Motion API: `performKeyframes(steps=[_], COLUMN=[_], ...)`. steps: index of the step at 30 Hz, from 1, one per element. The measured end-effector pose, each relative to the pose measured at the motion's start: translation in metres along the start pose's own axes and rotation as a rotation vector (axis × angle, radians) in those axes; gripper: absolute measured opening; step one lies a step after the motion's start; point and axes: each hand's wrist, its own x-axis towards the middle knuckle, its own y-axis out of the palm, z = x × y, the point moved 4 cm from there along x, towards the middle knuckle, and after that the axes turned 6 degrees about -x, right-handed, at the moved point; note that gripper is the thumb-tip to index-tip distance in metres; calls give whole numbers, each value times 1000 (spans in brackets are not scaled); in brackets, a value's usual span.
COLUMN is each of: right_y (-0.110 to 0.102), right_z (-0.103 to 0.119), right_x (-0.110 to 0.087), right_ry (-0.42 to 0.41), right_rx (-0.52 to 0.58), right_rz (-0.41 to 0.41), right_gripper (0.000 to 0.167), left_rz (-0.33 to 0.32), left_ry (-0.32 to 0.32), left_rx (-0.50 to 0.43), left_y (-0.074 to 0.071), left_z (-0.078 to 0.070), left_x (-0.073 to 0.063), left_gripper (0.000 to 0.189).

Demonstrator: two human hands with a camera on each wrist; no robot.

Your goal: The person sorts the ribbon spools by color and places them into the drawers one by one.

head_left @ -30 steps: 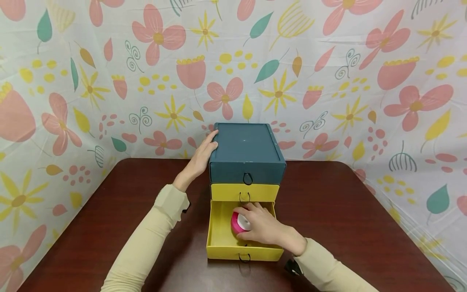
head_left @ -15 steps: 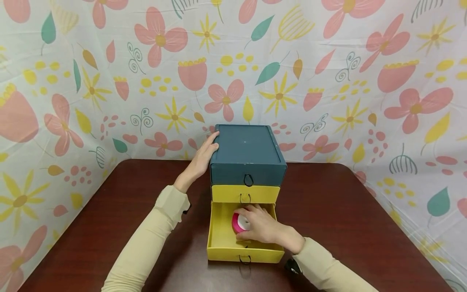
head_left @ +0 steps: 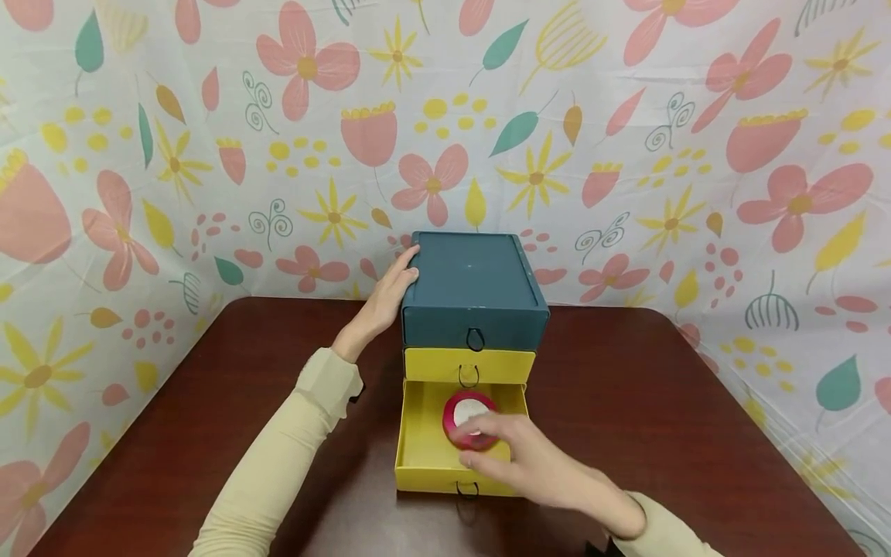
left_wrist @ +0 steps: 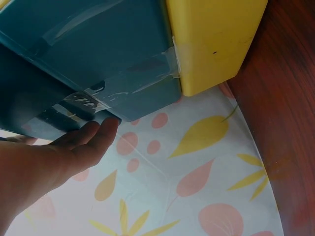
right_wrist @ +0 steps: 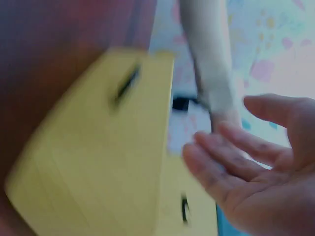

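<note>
A pink ribbon roll with a white centre (head_left: 468,410) lies flat in the pulled-out bottom yellow drawer (head_left: 421,437). Above the drawer's front right part is my right hand (head_left: 534,463), fingers loosely extended and holding nothing; it overlaps the roll's lower edge in the head view. In the right wrist view the same hand (right_wrist: 256,164) appears with its fingers relaxed, beside the blurred yellow drawer front (right_wrist: 113,128). My left hand (head_left: 381,303) rests against the left side of the blue top unit (head_left: 473,271). The left wrist view has its fingertips (left_wrist: 109,130) touching the blue side.
Between the blue unit and the open drawer is a closed yellow drawer (head_left: 435,365) with a black loop handle (head_left: 469,378). The stack stands on a dark red-brown table (head_left: 626,402), whose surface runs out to both sides. A flower-patterned cloth (head_left: 306,209) hangs behind.
My right hand has let go of the ribbon roll and moved toward the front right, uncovering more of it. The roll stays in the drawer. My left hand keeps its place.
</note>
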Motion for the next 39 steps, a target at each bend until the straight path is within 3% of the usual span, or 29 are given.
performKeyframes(steps=[2, 6, 10, 17, 22, 27, 31, 39], right_y=[10, 36, 60, 83, 90, 91, 90, 95], right_z=[5, 5, -1, -13, -21, -29, -32, -38], right_x=[-8, -23, -33, -45, -45, -38, -35, -33], right_ry=[0, 76, 198, 463, 605, 603, 600, 546], right_rx=[199, 616, 917, 1017, 1178, 1282, 1363, 1319], right_rz=[80, 264, 420, 527, 463, 366, 336, 273], right_gripper=[22, 27, 46, 58, 55, 43, 37, 26], left_rz=[1, -6, -5, 1, -7, -7, -2, -11], left_ry=[0, 0, 0, 6, 2, 0, -6, -4], left_rx=[-3, 6, 15, 4, 6, 1, -1, 6], left_y=[-1, -2, -3, -2, -2, -1, -1, 0], left_z=[-1, -2, -3, -3, -2, -1, -5, 1], left_x=[1, 3, 3, 2, 2, 2, 0, 1], left_gripper=[58, 58, 57, 55, 57, 58, 56, 57])
